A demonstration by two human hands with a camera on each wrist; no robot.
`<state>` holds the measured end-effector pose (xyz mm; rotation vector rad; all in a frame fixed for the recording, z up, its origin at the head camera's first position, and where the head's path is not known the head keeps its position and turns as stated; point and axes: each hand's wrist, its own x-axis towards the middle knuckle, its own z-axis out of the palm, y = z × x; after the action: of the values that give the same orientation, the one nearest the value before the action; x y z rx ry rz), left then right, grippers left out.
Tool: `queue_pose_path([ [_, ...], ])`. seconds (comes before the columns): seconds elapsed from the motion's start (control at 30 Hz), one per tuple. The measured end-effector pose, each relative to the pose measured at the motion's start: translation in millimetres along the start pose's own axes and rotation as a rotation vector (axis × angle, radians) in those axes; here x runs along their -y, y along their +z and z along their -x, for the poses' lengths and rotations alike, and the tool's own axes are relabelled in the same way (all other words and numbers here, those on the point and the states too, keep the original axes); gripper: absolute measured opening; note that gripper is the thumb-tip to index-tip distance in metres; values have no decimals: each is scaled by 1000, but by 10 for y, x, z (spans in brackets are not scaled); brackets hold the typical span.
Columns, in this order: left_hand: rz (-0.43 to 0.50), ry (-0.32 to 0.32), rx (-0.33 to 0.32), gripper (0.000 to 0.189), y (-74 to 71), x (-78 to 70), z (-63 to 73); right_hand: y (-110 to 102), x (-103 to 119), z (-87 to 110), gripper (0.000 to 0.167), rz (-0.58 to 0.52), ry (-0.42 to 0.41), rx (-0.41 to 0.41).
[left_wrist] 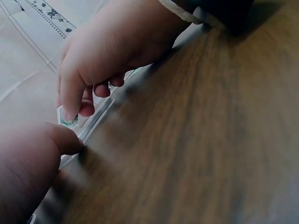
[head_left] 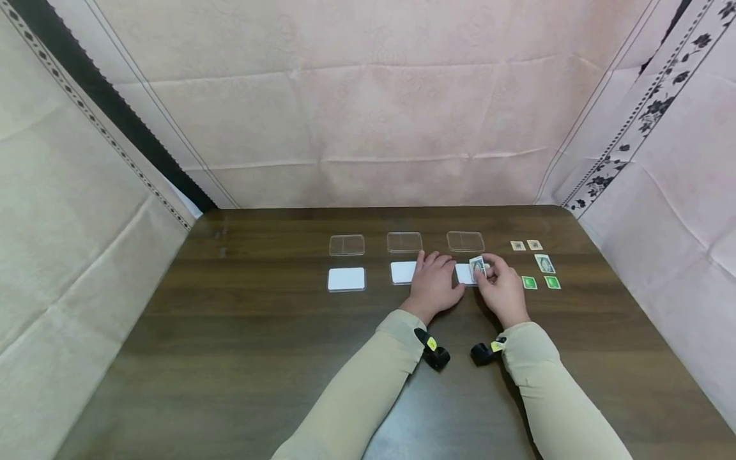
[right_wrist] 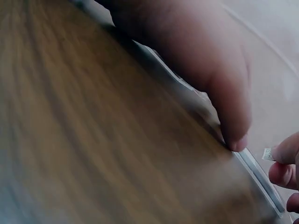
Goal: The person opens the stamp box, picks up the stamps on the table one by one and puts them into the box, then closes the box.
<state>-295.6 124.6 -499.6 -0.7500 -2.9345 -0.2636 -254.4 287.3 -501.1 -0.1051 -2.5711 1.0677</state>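
Between thumb and fingers my right hand [head_left: 502, 292] pinches a small postage stamp [head_left: 476, 264] with a white border and a greenish picture. It is held upright over the right-hand white, shallow plastic case [head_left: 462, 273]. My left hand [head_left: 435, 283] lies at the left side of that case, its thumb at the near edge and its other fingers stretched toward the back. Part of the middle white case [head_left: 402, 273] is hidden behind the left hand. The left wrist view shows the stamp [left_wrist: 67, 120] just beyond the left thumb.
A third white case [head_left: 346, 279] lies at the left of the row. Behind the cases are three clear lids [head_left: 347, 245]. To the right lie two small stamps [head_left: 518, 246], a larger portrait stamp [head_left: 544, 263] and two green stamps [head_left: 529, 282]. A cloth [head_left: 368, 115] hangs behind the table.
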Motion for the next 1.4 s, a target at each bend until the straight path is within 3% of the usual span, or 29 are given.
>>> queue_pose_path([
  [0.27,9,-8,-2,54,13,24,2,119,81,10,41,8,11,11],
  [0.43,14,-10,3,53,13,26,2,168,98,27,41,53,-25,-1],
  [0.6,21,-13,3,53,11,20,0,176,93,25,39,115,-53,-9],
  [0.83,28,-13,9,54,15,11,-10,150,100,17,41,158,-29,26],
  [1.4,18,-12,16,53,10,-2,-19,170,75,18,22,157,-98,-13],
])
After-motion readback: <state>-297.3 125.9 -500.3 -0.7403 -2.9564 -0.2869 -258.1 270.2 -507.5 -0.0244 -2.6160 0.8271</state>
